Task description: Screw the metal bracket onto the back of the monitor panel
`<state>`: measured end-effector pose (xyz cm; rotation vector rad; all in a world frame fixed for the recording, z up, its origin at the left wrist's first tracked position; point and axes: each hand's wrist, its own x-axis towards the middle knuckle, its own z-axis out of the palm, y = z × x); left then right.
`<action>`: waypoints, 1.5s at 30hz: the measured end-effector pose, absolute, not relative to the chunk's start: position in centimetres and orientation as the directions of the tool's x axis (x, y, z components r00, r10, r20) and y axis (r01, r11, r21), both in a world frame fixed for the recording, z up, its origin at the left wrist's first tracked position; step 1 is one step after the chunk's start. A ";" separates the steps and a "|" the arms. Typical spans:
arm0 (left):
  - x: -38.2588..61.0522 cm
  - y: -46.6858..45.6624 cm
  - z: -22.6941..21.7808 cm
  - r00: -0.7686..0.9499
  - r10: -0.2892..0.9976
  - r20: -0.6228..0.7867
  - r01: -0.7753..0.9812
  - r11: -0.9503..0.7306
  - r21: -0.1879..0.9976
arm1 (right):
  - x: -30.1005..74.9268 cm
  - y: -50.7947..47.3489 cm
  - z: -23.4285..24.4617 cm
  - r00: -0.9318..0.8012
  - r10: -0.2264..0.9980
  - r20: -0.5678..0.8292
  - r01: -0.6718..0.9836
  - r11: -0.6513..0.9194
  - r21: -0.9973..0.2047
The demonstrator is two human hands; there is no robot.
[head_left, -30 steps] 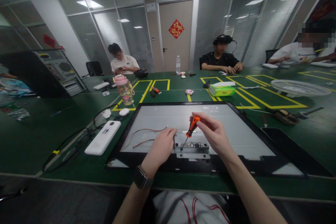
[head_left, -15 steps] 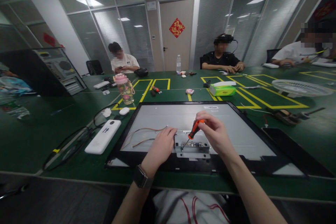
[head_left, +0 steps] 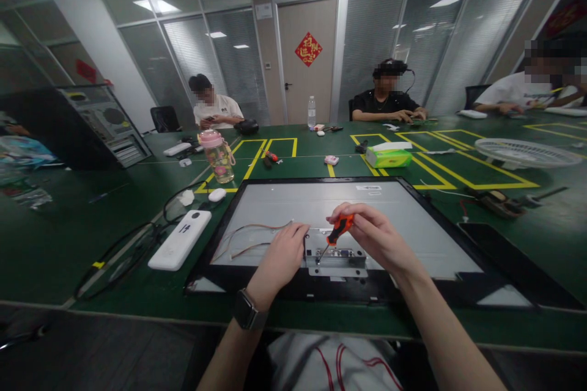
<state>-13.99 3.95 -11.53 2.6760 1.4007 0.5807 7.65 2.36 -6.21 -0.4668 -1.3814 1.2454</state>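
My right hand is closed around the orange and black handle of a screwdriver. The screwdriver slants down to the left, its tip at the left end of a row of ports on a metal bracket. That bracket sits on the grey back of a monitor panel, which lies flat in a black frame. My left hand, with a watch on its wrist, lies with fingers stretched out against the bracket's left side; its fingertips are partly hidden. Thin cables run over the panel left of this hand.
Left of the panel lie a white power bank and a coiled black cable. A pink-lidded bottle and a green tissue pack stand beyond it. A phone-like black slab lies right. Several people sit across the table.
My right hand has rolled and shifted slightly down around the screwdriver handle, which leans a little differently. The tip stays at the same spot, and my left hand has not visibly moved.
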 end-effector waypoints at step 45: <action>-14.3 4.2 -12.1 0.519 0.791 0.324 0.774 -0.596 0.215 | 7.5 2.4 -6.3 -0.153 0.901 0.405 -0.337 0.337 -0.879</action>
